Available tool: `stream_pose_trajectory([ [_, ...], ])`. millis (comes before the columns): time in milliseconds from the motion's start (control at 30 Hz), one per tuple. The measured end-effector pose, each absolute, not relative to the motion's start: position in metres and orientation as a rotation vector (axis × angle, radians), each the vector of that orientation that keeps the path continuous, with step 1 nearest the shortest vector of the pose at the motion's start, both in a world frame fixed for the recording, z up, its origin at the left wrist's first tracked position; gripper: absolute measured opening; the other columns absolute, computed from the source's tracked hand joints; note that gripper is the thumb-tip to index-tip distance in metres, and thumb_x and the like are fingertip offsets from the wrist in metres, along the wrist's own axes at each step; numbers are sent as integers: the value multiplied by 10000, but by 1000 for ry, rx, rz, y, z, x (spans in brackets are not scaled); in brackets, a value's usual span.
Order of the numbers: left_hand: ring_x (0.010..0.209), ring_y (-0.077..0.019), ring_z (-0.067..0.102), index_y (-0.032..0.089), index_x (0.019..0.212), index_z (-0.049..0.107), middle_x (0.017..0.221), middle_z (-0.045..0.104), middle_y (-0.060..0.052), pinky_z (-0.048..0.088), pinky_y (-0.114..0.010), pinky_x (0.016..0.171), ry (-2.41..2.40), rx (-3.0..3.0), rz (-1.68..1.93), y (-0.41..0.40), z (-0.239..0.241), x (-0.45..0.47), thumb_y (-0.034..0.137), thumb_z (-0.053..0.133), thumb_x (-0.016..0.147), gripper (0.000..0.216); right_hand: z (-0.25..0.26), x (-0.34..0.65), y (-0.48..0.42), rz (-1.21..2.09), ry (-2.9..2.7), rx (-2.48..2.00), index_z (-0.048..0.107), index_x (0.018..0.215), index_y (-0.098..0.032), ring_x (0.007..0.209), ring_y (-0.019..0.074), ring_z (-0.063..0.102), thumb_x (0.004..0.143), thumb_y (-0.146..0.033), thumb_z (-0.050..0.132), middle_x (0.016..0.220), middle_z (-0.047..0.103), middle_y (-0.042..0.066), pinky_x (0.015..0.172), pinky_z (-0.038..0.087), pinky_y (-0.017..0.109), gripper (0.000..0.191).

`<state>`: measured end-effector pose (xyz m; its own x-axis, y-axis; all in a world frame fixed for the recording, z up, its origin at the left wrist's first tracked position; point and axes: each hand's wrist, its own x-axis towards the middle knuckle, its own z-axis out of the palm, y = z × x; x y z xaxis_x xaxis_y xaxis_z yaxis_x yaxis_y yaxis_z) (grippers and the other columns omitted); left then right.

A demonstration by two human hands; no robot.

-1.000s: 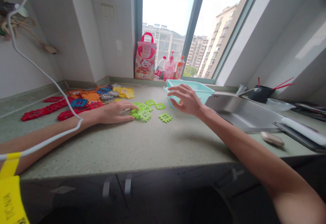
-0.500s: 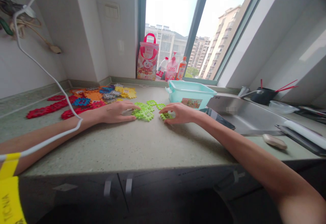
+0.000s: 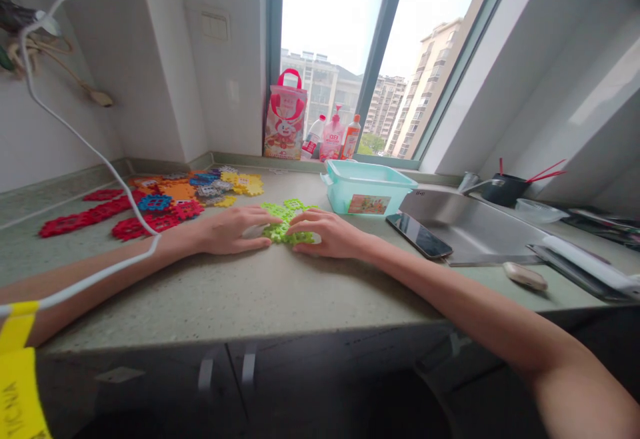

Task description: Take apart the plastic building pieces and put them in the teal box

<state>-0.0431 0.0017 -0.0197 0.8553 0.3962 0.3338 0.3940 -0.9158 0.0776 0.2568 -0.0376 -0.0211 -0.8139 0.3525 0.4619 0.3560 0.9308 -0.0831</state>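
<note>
A small pile of light green, lattice-like interlocking plastic pieces [image 3: 286, 214] lies on the countertop between my hands. At its left side my left hand [image 3: 235, 229] rests low, fingers stretched out and thumb apart, the fingertips touching the pile's edge. From the right, my right hand [image 3: 327, 232] curves its fingers and thumb around green pieces at the pile's near right side. Its fingers partly hide them. Red interlocking pieces [image 3: 95, 218] lie to the left, beside a blue piece [image 3: 155, 202], orange pieces [image 3: 175, 190], grey pieces [image 3: 214, 189] and yellow pieces [image 3: 245, 184].
Behind my right hand stands a light turquoise plastic bin [image 3: 370, 186]. A phone [image 3: 419, 234] lies by the steel sink [image 3: 480, 226], with a pale soap-like object [image 3: 525, 276] in front. Bottles [image 3: 331, 138] and a pink-handled bag [image 3: 285, 122] stand by the window. A white cable [image 3: 113, 166] crosses the left side.
My right hand has moved left, bringing green pieces against the pile. The gap between the hands has narrowed. The phone shows more fully, and the view has shifted slightly.
</note>
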Motion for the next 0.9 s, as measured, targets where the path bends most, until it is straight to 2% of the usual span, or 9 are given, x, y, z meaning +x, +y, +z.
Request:
stream_pose_trajectory([
  [133, 1180, -255, 710, 280, 1399, 678, 1286, 750, -87, 542, -363, 1043, 591, 3018, 524, -4, -18, -42, 438, 618, 1036, 400, -24, 260, -35, 38, -2583, -485, 733, 1254, -236, 1132, 249, 697, 1015, -413, 692, 1237, 724, 121, 1033, 566, 441, 301],
  [267, 1085, -240, 742, 257, 1327, 649, 1228, 765, -81, 564, -325, 934, 617, 2971, 570, -14, -19, -34, 495, 633, 1024, 386, -29, 254, -38, 56, -2561, -475, 623, 1408, -223, 1190, 265, 664, 997, -428, 714, 1312, 676, 143, 1046, 556, 442, 468],
  [333, 1082, -247, 746, 249, 1316, 615, 1218, 774, -81, 559, -331, 928, 679, 2972, 599, -16, -20, -30, 550, 650, 1005, 434, -30, 251, -38, 66, -2563, -479, 562, 1472, -236, 1266, 277, 626, 970, -455, 748, 1391, 644, 151, 1096, 526, 457, 579],
  [400, 1089, -259, 746, 252, 1363, 571, 1209, 783, -79, 552, -342, 938, 756, 2984, 619, -16, -20, -30, 605, 678, 972, 538, -31, 250, -37, 60, -2567, -509, 553, 1489, -248, 1263, 285, 619, 946, -490, 771, 1385, 661, 140, 1114, 503, 475, 634],
  [500, 1099, -266, 744, 255, 1482, 498, 1206, 788, -74, 539, -357, 973, 818, 2995, 615, -7, -19, -36, 649, 677, 951, 685, -32, 249, -34, 41, -2570, -583, 667, 1379, -229, 1108, 275, 656, 935, -502, 776, 1188, 738, 106, 1067, 506, 468, 533],
  [567, 1107, -259, 739, 248, 1527, 483, 1210, 787, -73, 527, -361, 1005, 842, 2988, 586, 1, -17, -44, 640, 625, 984, 685, -33, 250, -32, 29, -2558, -625, 733, 1290, -199, 1039, 266, 657, 939, -468, 768, 1088, 742, 102, 1036, 507, 451, 444],
  [700, 1125, -249, 727, 233, 1530, 520, 1218, 783, -77, 508, -367, 1054, 931, 2930, 569, 20, -16, -61, 605, 527, 1037, 618, -36, 255, -27, 73, -2512, -694, 772, 1243, -187, 965, 247, 651, 903, -411, 795, 980, 696, 82, 971, 517, 405, 408],
  [900, 1134, -262, 718, 204, 1518, 535, 1228, 771, -96, 518, -388, 1049, 1029, 2817, 562, 35, -18, -71, 647, 463, 1047, 651, -38, 259, -25, 144, -2419, -745, 756, 1168, -218, 944, 199, 650, 817, -341, 849, 1075, 669, 58, 927, 513, 329, 384],
])
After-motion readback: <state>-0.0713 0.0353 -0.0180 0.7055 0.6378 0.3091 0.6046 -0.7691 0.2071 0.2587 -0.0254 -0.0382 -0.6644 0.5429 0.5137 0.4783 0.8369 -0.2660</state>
